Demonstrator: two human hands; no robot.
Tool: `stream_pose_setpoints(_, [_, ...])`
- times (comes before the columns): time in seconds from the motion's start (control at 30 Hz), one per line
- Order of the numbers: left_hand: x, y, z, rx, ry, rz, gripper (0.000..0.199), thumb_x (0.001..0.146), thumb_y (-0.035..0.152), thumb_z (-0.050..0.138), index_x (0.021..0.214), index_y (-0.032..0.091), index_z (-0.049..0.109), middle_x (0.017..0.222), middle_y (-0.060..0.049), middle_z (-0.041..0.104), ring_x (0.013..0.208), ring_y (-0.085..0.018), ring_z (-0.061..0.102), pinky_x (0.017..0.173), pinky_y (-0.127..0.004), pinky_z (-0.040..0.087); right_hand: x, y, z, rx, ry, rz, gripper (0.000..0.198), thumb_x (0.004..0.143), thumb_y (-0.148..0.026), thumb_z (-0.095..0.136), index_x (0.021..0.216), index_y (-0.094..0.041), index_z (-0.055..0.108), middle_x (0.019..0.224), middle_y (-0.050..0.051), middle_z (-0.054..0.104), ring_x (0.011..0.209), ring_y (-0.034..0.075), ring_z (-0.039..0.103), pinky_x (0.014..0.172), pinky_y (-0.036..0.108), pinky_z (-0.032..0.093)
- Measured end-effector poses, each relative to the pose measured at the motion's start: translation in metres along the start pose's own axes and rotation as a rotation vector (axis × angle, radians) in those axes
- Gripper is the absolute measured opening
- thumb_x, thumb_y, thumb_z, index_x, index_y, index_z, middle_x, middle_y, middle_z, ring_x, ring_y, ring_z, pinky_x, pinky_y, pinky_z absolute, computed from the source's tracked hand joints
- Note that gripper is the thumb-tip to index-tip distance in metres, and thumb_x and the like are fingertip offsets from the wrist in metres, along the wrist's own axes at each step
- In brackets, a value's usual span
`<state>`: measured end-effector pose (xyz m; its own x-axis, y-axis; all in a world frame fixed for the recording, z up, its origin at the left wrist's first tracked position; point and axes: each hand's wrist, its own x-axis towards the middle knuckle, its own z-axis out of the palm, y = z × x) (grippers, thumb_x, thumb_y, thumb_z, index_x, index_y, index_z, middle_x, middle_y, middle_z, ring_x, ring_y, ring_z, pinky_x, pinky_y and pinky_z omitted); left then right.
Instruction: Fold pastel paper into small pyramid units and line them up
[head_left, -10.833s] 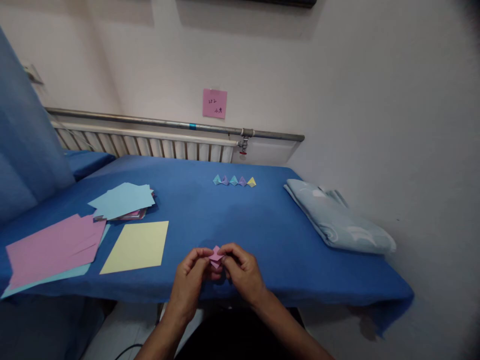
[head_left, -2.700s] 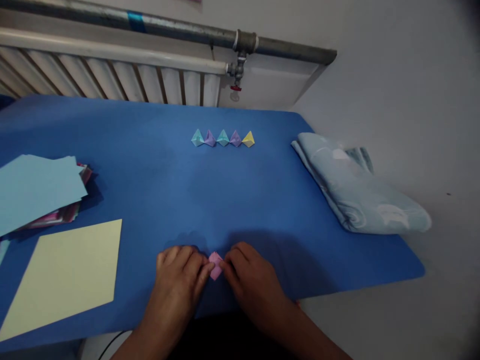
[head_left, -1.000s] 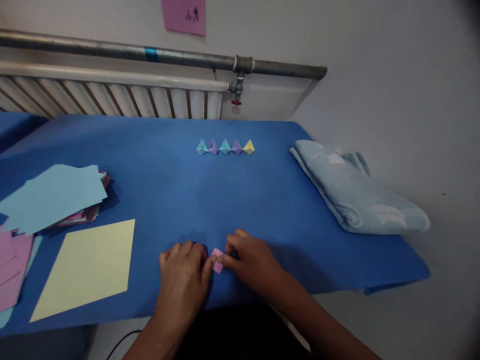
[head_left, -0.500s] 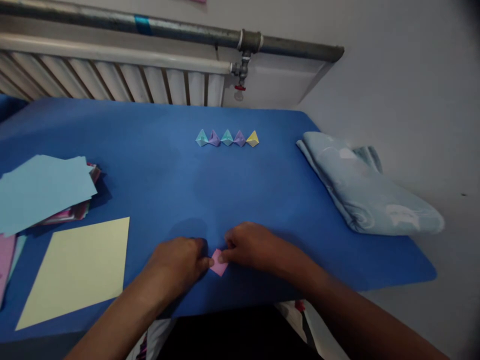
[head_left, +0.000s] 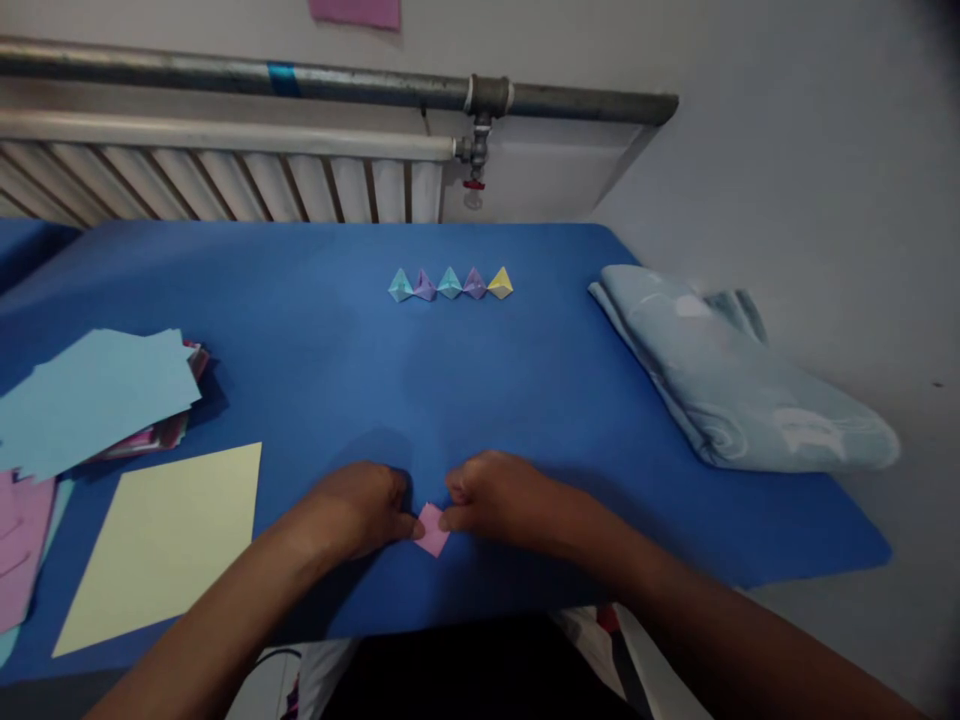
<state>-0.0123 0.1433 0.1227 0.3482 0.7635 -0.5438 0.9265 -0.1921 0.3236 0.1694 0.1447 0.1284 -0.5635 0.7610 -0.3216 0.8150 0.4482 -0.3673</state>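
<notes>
A small square of folded pink paper [head_left: 432, 532] lies near the front edge of the blue table, one corner pointing toward me. My left hand [head_left: 367, 510] grips its left corner, thumb on top and fingers curled. At the opposite corner, my right hand [head_left: 487, 495] pinches the paper in the same way. Farther back stands a row of several small folded paper pieces in teal, purple and yellow, ending with the yellow folded piece [head_left: 500, 284] on the right. The paper's underside is hidden.
On the left lie a stack of light blue paper [head_left: 105, 395], a yellow sheet [head_left: 165, 545] and pink sheets [head_left: 19, 550]. A folded pale blue blanket [head_left: 720, 370] rests on the right. Behind the blue table [head_left: 315, 370] are a radiator [head_left: 247, 185] and a metal pipe [head_left: 360, 88].
My right thumb has slid from the middle of the pink paper out to its right corner. My left hand keeps its hold. The view has tilted up slightly.
</notes>
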Motion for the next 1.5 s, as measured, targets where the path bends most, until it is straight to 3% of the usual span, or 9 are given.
stream_pose_setpoints(0.17, [-0.003,0.013,-0.006,0.058,0.051,0.003,0.011,0.071,0.033,0.061,0.072,0.022,0.061,0.062,0.001,0.061,0.056,-0.017,0.055,0.05,-0.025,0.034,0.005,0.003,0.0,0.035,-0.045,0.018,0.027,0.074,-0.038,0.07,0.056,-0.019,0.063,0.054,-0.001,0.059,0.052,0.012,0.051,0.045,0.024,0.022])
stream_pose_setpoints(0.3, [0.0,0.028,0.0,0.105,0.186,0.298,0.023,0.072,0.011,0.052,0.09,0.021,0.062,0.092,-0.006,0.064,0.084,-0.022,0.057,0.07,-0.031,0.041,-0.001,0.006,0.007,0.049,0.03,0.05,0.024,0.072,-0.037,0.07,0.058,-0.019,0.062,0.055,-0.001,0.058,0.054,0.012,0.05,0.047,0.024,0.022])
stream_pose_setpoints(0.67, [0.004,0.012,0.002,-0.189,0.018,0.317,0.013,0.062,0.01,0.054,0.07,0.02,0.053,0.06,0.005,0.052,0.053,-0.011,0.046,0.049,-0.021,0.031,-0.054,0.008,0.031,0.691,0.326,0.149,0.013,0.078,-0.022,0.063,0.067,-0.018,0.057,0.062,-0.004,0.052,0.059,0.01,0.047,0.055,0.022,0.034])
stream_pose_setpoints(0.77, [-0.004,0.008,0.007,-0.437,0.039,0.288,0.007,0.074,0.021,0.054,0.08,0.02,0.049,0.066,0.005,0.053,0.059,-0.01,0.05,0.053,-0.019,0.038,-0.052,0.0,0.036,0.903,0.351,0.187,0.007,0.075,-0.025,0.065,0.078,-0.019,0.062,0.064,-0.004,0.054,0.061,0.011,0.049,0.056,0.022,0.036])
stream_pose_setpoints(0.87, [-0.009,0.012,0.024,-1.148,0.127,0.273,0.023,0.067,0.027,0.069,0.08,0.019,0.052,0.069,0.004,0.056,0.064,-0.01,0.053,0.062,-0.022,0.042,-0.044,-0.009,0.04,1.099,0.391,0.202,0.017,0.072,-0.03,0.067,0.085,-0.021,0.063,0.066,-0.003,0.055,0.062,0.011,0.05,0.057,0.022,0.039])
stream_pose_setpoints(1.0, [-0.011,0.019,0.046,-1.434,0.306,0.177,0.026,0.064,0.026,0.077,0.07,0.018,0.053,0.065,0.005,0.057,0.064,-0.008,0.052,0.064,-0.021,0.042,-0.033,-0.02,0.041,1.286,0.382,0.196,0.013,0.074,-0.033,0.062,0.075,-0.021,0.062,0.061,-0.005,0.051,0.058,0.01,0.047,0.052,0.021,0.037])
stream_pose_setpoints(1.1, [-0.013,0.015,0.049,-1.51,0.321,0.171,0.026,0.063,0.024,0.078,0.07,0.018,0.054,0.063,0.007,0.058,0.061,-0.006,0.051,0.062,-0.018,0.04,-0.031,-0.023,0.039,1.252,0.418,0.214,0.014,0.075,-0.032,0.06,0.069,-0.02,0.059,0.058,-0.005,0.047,0.055,0.01,0.043,0.051,0.021,0.036])
stream_pose_setpoints(1.3, [-0.023,0.005,0.031,-1.361,0.077,0.235,0.02,0.073,0.03,0.071,0.088,0.019,0.063,0.081,0.002,0.065,0.076,-0.009,0.056,0.074,-0.023,0.042,-0.032,-0.018,0.038,0.88,0.525,0.065,0.017,0.08,-0.026,0.055,0.065,-0.018,0.058,0.063,-0.003,0.052,0.061,0.01,0.047,0.059,0.023,0.037])
stream_pose_setpoints(1.5, [-0.022,0.011,0.032,-1.232,0.252,0.186,0.016,0.071,0.032,0.069,0.075,0.018,0.062,0.065,0.005,0.058,0.062,-0.008,0.05,0.061,-0.022,0.04,-0.033,-0.017,0.039,0.793,0.539,0.008,0.014,0.084,-0.025,0.055,0.073,-0.018,0.062,0.063,-0.004,0.051,0.057,0.01,0.046,0.053,0.021,0.035])
